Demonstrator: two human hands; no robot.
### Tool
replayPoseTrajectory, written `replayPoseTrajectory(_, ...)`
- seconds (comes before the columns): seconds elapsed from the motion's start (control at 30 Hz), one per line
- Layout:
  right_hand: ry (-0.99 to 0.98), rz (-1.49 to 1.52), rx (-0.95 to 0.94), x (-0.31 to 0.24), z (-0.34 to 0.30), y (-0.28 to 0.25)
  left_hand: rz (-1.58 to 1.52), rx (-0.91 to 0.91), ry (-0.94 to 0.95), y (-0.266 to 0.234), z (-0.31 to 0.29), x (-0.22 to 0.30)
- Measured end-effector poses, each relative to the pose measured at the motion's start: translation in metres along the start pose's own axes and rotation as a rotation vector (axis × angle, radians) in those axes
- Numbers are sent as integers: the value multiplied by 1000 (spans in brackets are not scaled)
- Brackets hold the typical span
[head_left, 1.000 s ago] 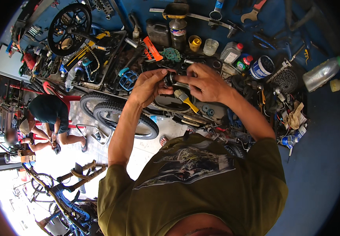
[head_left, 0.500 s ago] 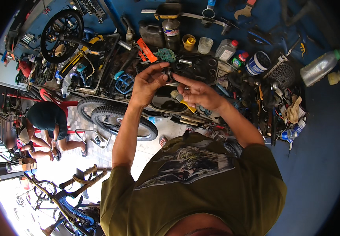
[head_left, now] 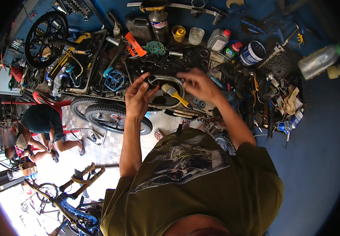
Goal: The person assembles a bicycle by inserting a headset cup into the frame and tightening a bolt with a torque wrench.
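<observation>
My left hand (head_left: pixel 137 98) grips a small black ring-shaped part (head_left: pixel 152 81) between thumb and fingers, raised over the bench. To its right, my right hand (head_left: pixel 201 87) is blurred by motion; the index finger stretches out apart from the others, and nothing shows in it. Between the hands lies a paintbrush (head_left: pixel 174 95) with a yellow handle, its bristles inside an oval dark basin (head_left: pixel 182 83) and its handle across the near rim. Neither hand touches it.
A blue pedal (head_left: pixel 115 80) lies left of my left hand. Behind stand a white-and-blue tub (head_left: pixel 252 53), a grey bottle (head_left: pixel 218 40) and a yellow cup (head_left: pixel 178 34). Bicycle wheels (head_left: pixel 115 118) lean below the bench. Another person (head_left: pixel 42 122) sits at the left.
My right hand has moved away from the black part, and its fingers have blurred. The left hand has come lower with the part. The brush, partly covered before, shows in full.
</observation>
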State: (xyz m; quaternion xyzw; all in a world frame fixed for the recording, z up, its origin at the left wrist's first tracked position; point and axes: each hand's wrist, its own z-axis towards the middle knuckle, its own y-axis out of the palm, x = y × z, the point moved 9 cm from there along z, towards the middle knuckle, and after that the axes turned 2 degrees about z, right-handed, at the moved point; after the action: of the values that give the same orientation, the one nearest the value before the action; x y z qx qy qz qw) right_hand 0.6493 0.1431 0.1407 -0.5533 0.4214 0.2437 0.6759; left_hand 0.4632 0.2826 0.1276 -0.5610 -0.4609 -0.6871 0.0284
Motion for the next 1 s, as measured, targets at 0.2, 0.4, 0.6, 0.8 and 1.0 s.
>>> replayPoseTrajectory(0.2,108,-740,230,102,47,-21,-125,14,-21,1,-10,-14)
replayPoseTrajectory(0.4,172,-456,133,83,52,-13,-120,34,-32,-14,-20,-15)
replayPoseTrajectory(0.6,-264,-11,6,-95,21,-2,9,53,31,-8,-19,3)
replayPoseTrajectory(0.8,-348,-99,41,-119,14,-2,99,-29,77,6,-15,18)
replayPoseTrajectory(1.0,-382,-125,54,-125,11,-1,210,-47,109,10,-16,30)
